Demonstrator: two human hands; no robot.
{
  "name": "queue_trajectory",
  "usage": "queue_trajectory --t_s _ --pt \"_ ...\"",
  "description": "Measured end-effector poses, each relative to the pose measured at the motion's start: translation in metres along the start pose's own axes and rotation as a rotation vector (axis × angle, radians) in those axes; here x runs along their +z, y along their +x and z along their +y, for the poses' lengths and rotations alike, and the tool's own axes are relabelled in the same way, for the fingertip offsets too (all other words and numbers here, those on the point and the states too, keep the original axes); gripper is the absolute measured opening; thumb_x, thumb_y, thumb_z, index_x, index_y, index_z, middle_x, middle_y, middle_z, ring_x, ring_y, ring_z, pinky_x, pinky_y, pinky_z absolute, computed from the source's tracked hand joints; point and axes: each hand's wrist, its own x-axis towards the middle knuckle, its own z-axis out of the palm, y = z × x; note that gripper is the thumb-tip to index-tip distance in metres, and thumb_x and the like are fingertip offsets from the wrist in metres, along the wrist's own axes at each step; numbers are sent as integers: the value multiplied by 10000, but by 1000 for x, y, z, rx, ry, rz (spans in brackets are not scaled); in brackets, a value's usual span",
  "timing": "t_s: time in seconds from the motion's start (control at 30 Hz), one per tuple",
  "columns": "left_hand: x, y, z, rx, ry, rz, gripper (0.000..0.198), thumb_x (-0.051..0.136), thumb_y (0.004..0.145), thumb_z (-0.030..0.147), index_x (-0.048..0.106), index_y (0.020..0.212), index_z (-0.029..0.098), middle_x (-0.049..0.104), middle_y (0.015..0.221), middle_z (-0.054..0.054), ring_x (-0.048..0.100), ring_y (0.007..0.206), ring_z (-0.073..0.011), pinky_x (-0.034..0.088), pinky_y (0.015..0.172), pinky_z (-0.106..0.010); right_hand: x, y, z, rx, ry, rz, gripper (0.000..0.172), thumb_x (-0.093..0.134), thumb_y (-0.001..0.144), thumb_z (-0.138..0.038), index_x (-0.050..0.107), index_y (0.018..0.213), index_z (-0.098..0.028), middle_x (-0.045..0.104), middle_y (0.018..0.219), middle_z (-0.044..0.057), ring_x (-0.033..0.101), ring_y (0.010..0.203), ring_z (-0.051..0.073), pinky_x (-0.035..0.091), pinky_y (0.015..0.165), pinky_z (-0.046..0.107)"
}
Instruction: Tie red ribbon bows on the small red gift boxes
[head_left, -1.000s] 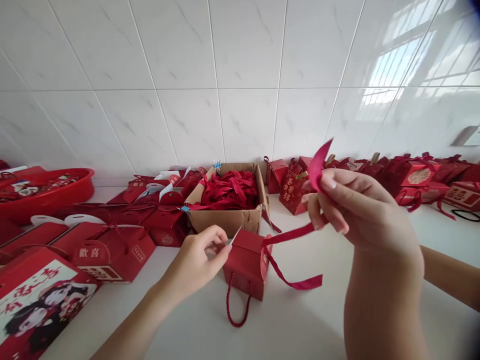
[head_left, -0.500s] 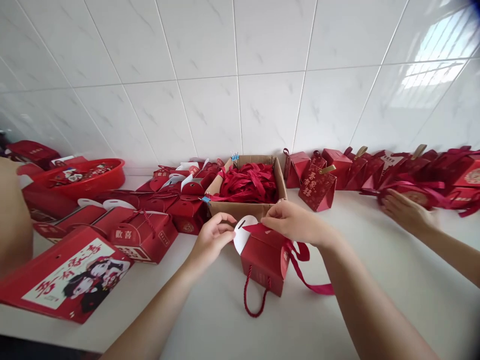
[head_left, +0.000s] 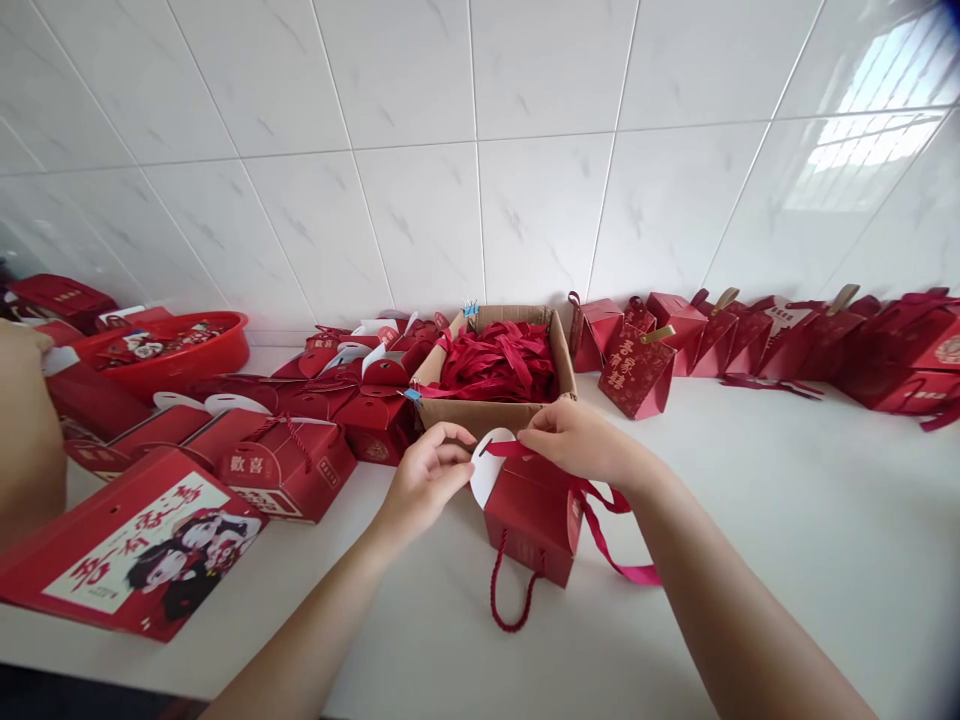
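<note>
A small red gift box (head_left: 534, 508) with a twisted cord handle (head_left: 511, 627) sits on the white table in front of me. Its rounded white flap (head_left: 484, 482) stands up on the left side, pinched by the fingertips of my left hand (head_left: 429, 478). Between the fingers of my right hand (head_left: 581, 440) is a red ribbon (head_left: 506, 449), whose tip lies at the flap's slot. The ribbon's other end (head_left: 619, 560) trails over the right side of the box onto the table.
Behind is a cardboard box (head_left: 566, 365) of red ribbons. Red gift boxes (head_left: 289, 465) and a red basin (head_left: 240, 345) stand left, beside a person's arm (head_left: 26, 430). More red boxes (head_left: 637, 375) line the wall at right.
My right hand has brought the ribbon's tip to the flap's slot. The other person's hand at the right has left the view, along with the ribboned box it touched.
</note>
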Motion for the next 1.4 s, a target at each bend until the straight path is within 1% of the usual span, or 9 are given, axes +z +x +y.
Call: queue_trajectory --t_s 0.13,0.33,0.7,0.8,0.93,1.07,1.27,1.33,1.4 --pt "0 0 -2 1 -8 -14 196 580 753 238 511 931 196 625 722 27 567 656 -118 440 639 -229 7 2 0 8 -16 -18 369 489 751 -274 207 528 -192 224 528 -36 187 466 77 138 426 263" --pt "0 -1 0 27 41 -7 202 571 767 240 537 959 186 620 717 23 560 669 -122 435 645 -227 9 7 5 -6 -25 84 339 454 727 -218 194 512 -190 206 509 -35 179 472 82 155 431 265" --pt "1 2 -2 51 30 -38 162 573 782 238 566 934 183 618 735 15 559 699 -125 436 662 -226 18 7 4 -37 41 34 375 496 752 -272 196 540 -199 210 526 -44 186 462 71 131 413 253" --pt "3 7 -7 13 -61 -77 179 569 814 327 565 918 181 616 734 10 557 695 -129 436 659 -233 17 8 5 -65 17 29 349 470 743 -239 206 520 -193 226 508 -43 211 458 71 159 411 247" --pt "7 14 -8 -67 -174 -142 313 486 857 487 534 845 178 593 717 5 542 652 -132 431 619 -247 15 7 5 -83 -3 22 324 441 738 -222 215 509 -193 234 502 -42 224 462 74 187 416 244" --pt "12 17 2 -87 -149 -195 373 489 850 501 500 695 162 542 662 11 500 614 -115 392 579 -228 15 6 5 -101 -28 28 333 449 734 -214 216 497 -191 229 487 -46 222 460 74 187 420 249" --pt "8 22 21 -48 -90 -150 252 611 772 273 514 576 146 495 555 30 438 537 -90 338 534 -214 7 3 2 -101 -73 47 357 478 769 -250 282 477 -185 267 469 -46 248 449 75 202 426 248" --pt "2 27 31 0 -109 -98 246 603 769 267 521 566 153 516 561 23 470 554 -102 362 550 -222 -2 -1 2 -87 -86 44 310 499 783 -272 410 501 -179 377 482 -36 337 459 82 250 436 238" --pt "-5 33 46 60 -155 -41 235 598 770 284 521 582 165 530 599 21 512 603 -115 391 572 -228 -14 -8 4 -67 -96 52 202 513 797 -280 569 631 -178 557 606 -5 482 545 105 337 485 228"
